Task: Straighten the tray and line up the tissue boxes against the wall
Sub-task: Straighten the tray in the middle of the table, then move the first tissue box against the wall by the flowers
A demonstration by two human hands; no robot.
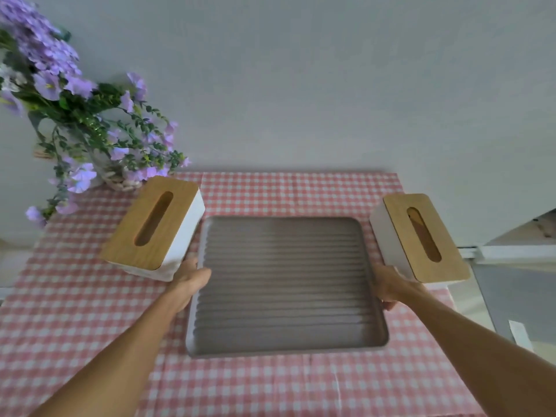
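Observation:
A grey ribbed tray (285,284) lies in the middle of the checked tablecloth, its sides roughly square to the wall. My left hand (189,276) grips the tray's left rim and my right hand (388,285) grips its right rim. A white tissue box with a wooden lid (150,227) stands left of the tray, angled, its near corner beside my left hand. A second tissue box of the same kind (421,236) stands right of the tray, also angled, close above my right hand. Both boxes sit apart from the wall.
A vase of purple flowers (75,121) stands at the back left corner against the pale wall (301,85). The red-and-white checked tablecloth (270,386) covers the table. The table's right edge drops off just past the right box, with a floor area beyond.

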